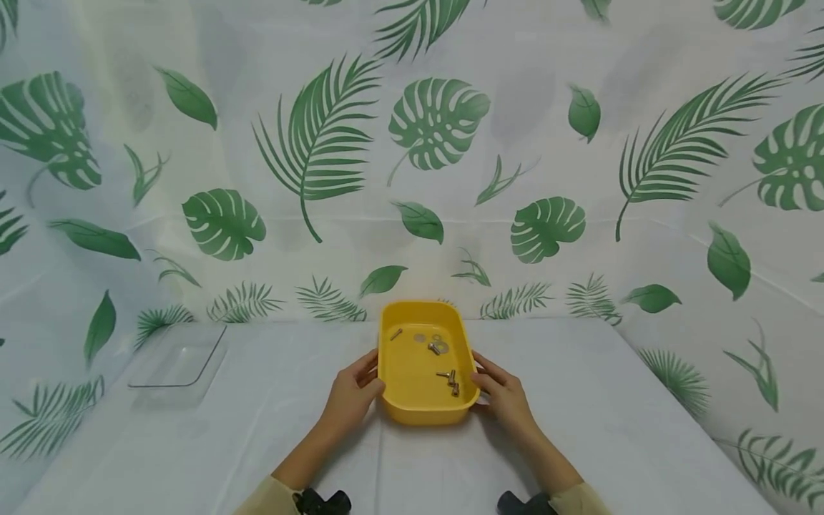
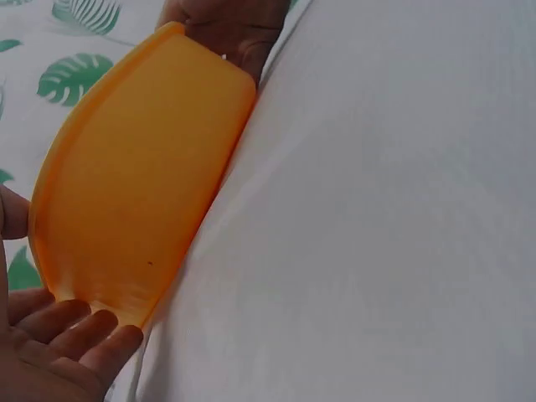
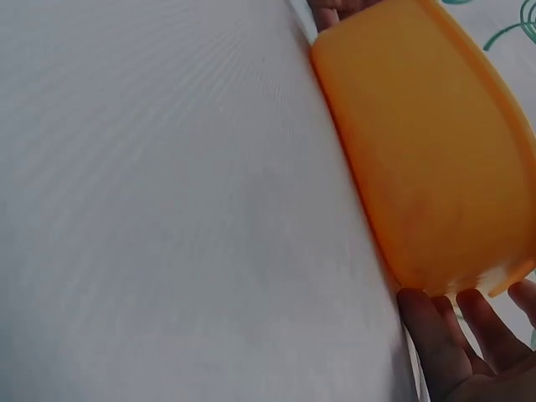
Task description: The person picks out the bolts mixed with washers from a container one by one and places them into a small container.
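Note:
A yellow plastic tray (image 1: 421, 411) with rounded corners stands on the white cloth, held between both hands. Several small metal screws (image 1: 452, 380) and flat washers (image 1: 442, 347) lie scattered inside it. My left hand (image 1: 350, 393) grips its left side, thumb at the rim and fingertips against the outer wall, as the left wrist view shows. On the opposite side my right hand (image 1: 508, 400) holds the tray, its thumb over the rim; the right wrist view shows fingertips (image 3: 473, 303) on the wall near the base.
A clear plastic container (image 1: 180, 365) sits at the left of the table. White cloth (image 1: 618, 429) covers the tabletop. Behind it hangs a white sheet (image 1: 360, 28) printed with green leaves, meeting the table's back edge just behind the tray.

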A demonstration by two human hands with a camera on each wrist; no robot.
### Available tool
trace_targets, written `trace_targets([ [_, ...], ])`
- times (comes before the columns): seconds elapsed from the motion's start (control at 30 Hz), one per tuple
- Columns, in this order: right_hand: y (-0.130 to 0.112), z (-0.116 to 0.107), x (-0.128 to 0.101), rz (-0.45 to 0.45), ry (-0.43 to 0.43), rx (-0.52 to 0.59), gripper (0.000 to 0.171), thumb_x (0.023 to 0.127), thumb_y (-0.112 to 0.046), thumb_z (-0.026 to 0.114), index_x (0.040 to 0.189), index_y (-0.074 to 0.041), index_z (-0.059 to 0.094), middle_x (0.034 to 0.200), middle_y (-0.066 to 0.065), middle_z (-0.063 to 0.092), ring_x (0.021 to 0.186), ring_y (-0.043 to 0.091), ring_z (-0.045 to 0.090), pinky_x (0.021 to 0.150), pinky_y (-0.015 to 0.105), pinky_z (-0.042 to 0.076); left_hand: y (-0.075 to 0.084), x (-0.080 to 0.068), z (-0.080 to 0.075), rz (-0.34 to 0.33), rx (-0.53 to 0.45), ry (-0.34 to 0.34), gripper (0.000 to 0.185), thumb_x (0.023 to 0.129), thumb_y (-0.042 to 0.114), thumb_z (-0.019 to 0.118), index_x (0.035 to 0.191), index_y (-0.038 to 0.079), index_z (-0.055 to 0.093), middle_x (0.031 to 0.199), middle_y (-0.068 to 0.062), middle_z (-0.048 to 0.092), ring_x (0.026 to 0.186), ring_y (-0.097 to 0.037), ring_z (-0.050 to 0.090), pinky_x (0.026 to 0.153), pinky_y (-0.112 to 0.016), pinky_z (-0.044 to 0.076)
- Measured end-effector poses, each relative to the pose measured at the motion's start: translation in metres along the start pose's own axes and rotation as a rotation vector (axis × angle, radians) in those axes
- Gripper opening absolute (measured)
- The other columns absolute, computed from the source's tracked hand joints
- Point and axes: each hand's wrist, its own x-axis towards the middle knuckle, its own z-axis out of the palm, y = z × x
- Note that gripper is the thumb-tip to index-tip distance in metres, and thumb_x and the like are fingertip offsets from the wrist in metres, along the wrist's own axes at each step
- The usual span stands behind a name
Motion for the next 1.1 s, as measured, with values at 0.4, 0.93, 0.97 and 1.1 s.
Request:
trace_targets([
  [0.4,0.004,0.027,0.010,-0.051,-0.022,0.013,0.049,0.101,-0.024,0.057,0.150,-0.022,0.051,0.145,0.021,0.056,0.124,0.033,0.064,0.079,0.034,0.064,-0.006,-0.003,-0.021,-0.046,-0.033,0.019,0.061,0.093,0.001,0.051,0.153,0.000,0.040,0.154,-0.021,0.048,0.134,-0.036,0.057,0.091,-0.030,0.061],
  [0.93,0.010,0.031,0.006,-0.114,-0.031,0.019,0.048,0.104,-0.029,0.056,0.151,-0.023,0.049,0.145,0.022,0.057,0.124,0.034,0.065,0.080,0.031,0.064,-0.011,-0.007,-0.020,-0.010,0.029,0.026,0.056,0.097,0.006,0.053,0.151,-0.003,0.042,0.151,-0.022,0.050,0.129,-0.037,0.060,0.090,-0.032,0.061],
  [0.97,0.010,0.031,0.006,-0.114,-0.031,0.022,0.048,0.104,-0.028,0.056,0.151,-0.022,0.049,0.144,0.022,0.057,0.124,0.034,0.065,0.080,0.031,0.064,-0.010,-0.007,-0.020,-0.009,0.054,0.027,0.055,0.098,0.009,0.054,0.151,-0.002,0.042,0.151,-0.021,0.051,0.129,-0.037,0.061,0.092,-0.034,0.061],
  [1.1,0.008,0.032,0.005,-0.111,-0.015,0.022,0.047,0.104,-0.027,0.055,0.151,-0.022,0.050,0.146,0.021,0.057,0.125,0.034,0.064,0.080,0.031,0.063,-0.006,-0.009,-0.017,0.001,0.161,0.032,0.061,0.099,0.021,0.061,0.152,0.000,0.041,0.152,-0.019,0.050,0.129,-0.035,0.061,0.103,-0.043,0.055],
])
